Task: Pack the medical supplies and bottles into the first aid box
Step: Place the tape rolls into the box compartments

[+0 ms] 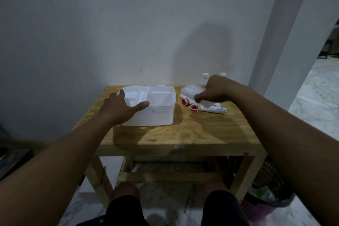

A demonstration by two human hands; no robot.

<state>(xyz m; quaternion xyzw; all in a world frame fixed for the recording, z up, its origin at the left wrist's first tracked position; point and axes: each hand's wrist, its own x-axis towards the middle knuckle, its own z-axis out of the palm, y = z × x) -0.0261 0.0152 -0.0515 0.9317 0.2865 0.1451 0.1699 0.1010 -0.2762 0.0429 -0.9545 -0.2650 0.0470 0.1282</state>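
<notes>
The left hand [120,109] is laid over the left corner of the open white first aid box [156,115], which stands on the wooden table [183,134]. Its fingers [121,94] are stretched together over the left rim, and the thumb is spread wide from them along the near rim; nothing is pinched. The divided inner tray [136,97] of the box is seen just beyond the thumb tip. The right hand [217,90] is held over the loose supplies beside the box, with its fingers curled downward and the thumb pointed toward the box. A blurred white item [207,104] is seen directly under these curled fingers, but whether it is gripped cannot be told. Two red-rimmed tape rolls [185,101] are found just off the thumb tip, on the box side. A wrapped white roll [214,109] lies just nearer than the fingers. A clear plastic pack [190,90] rests beyond the thumb, and two white bottles [204,79] are stood upright behind the knuckles, near the wall.
</notes>
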